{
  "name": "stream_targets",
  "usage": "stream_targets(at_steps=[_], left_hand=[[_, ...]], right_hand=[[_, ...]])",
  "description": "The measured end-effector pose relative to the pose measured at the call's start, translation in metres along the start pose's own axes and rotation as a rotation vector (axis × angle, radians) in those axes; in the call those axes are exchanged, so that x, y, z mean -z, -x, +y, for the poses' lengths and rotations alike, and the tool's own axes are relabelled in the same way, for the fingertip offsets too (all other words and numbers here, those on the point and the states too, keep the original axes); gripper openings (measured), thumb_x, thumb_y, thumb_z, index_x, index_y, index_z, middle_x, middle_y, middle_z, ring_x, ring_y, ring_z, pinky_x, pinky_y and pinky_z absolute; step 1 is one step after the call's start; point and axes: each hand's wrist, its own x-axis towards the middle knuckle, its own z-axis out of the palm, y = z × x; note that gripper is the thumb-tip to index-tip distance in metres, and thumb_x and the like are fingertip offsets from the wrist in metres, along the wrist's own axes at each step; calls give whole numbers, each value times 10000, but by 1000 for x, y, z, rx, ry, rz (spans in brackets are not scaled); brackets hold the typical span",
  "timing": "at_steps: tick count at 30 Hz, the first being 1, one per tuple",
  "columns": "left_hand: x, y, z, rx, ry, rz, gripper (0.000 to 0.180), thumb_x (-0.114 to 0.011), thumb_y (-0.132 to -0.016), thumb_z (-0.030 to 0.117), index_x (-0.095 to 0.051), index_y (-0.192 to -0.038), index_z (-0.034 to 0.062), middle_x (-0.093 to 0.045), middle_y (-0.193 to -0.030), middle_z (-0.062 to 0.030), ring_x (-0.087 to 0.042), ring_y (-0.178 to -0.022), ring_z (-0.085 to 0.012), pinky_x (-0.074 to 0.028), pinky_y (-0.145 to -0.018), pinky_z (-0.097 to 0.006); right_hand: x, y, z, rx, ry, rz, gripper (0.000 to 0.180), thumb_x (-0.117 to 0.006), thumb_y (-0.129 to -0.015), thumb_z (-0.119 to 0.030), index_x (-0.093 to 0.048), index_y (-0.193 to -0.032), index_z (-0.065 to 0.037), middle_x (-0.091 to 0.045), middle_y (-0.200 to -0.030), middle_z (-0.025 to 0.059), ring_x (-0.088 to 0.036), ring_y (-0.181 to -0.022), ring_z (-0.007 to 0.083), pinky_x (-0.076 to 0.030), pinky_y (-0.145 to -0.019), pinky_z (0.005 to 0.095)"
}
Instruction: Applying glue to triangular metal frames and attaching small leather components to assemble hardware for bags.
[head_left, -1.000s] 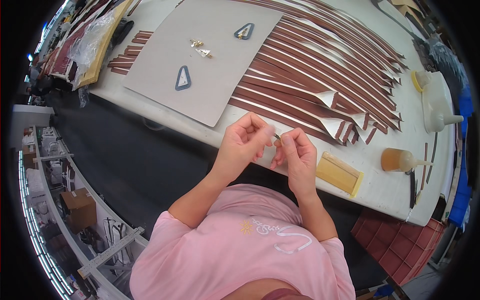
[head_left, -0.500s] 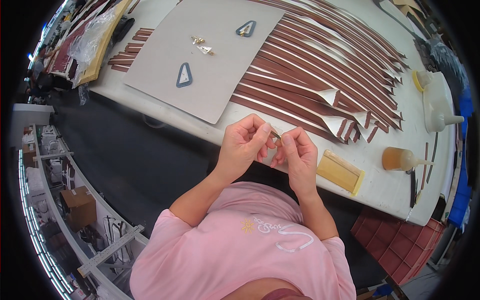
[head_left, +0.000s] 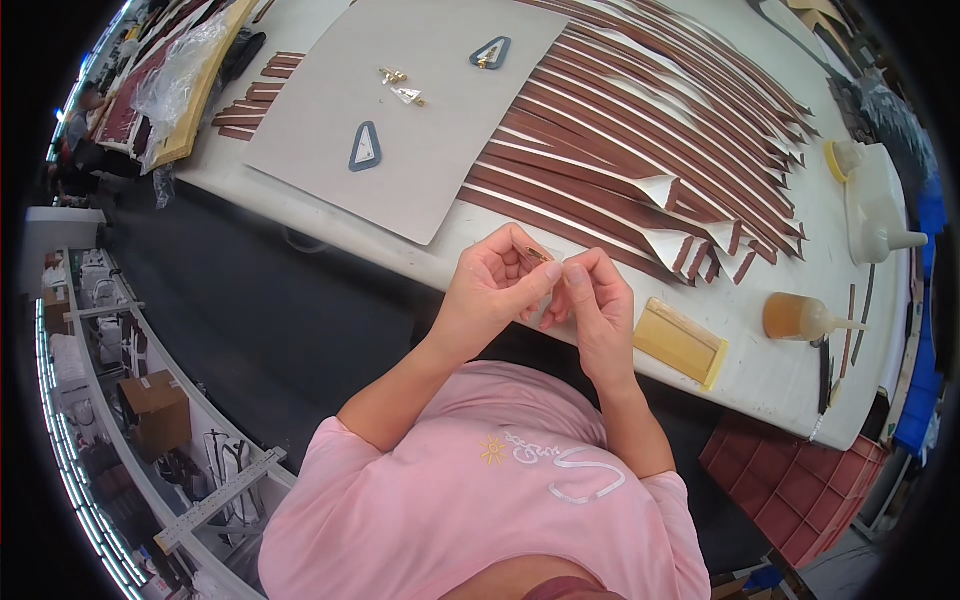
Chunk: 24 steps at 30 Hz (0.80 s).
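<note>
Left hand (head_left: 492, 282) is pinching small, elongated, gold-coloured metal piece (head_left: 538, 254) near white worktop (head_left: 765, 388) edge | right hand (head_left: 600, 308) is curling, contents indeterminable | risk: shallow fingertip grip possibly slipping, dropping piece

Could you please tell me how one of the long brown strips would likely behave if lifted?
The brown strips would probably be floppy, since several ends twist and flare. They look thin, so one is likely light for its length. Because some overlap, neighbours might drag along.
</note>
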Motion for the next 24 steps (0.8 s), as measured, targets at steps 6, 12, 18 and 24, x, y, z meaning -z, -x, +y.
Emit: stream_targets(at_steps=[6,12,18,24], left_hand=[[3,0,-3,27,36,-5,140,-664,-910,101,-545,-887,31,-612,-771,-40,-558,-588,-42,-461,-486,-181],[7,-1,-5,27,21,12,131,-615,-941,101,-548,-867,16,-629,-750,-56,-572,-592,-48,-468,-488,-190],[9,-1,-10,-13,-16,28,191,-532,-988,137,-592,-880,-8,-634,-724,-70,-582,-573,-72,-485,-490,-212],[16,1,-8,-41,9,-21,378,-404,-1041,258,-629,-958,-35,-654,-758,-103,-582,-567,-98,-493,-495,-232]], right_hand=[[0,0,0,1,36,-8,224,-517,-1021,-248,-523,-915,-51,-544,-681,2,-514,-594,54,-475,-555,208],[4,-1,2,-18,21,-31,207,-526,-1016,-220,-521,-919,-38,-557,-729,12,-526,-600,54,-481,-553,208],[7,-2,1,-42,-9,-55,197,-542,-1009,-200,-527,-921,-24,-575,-761,20,-553,-579,63,-469,-539,201],[10,-4,-4,-62,-6,-58,202,-537,-1012,-210,-529,-919,-31,-581,-762,18,-554,-573,65,-445,-531,198]])
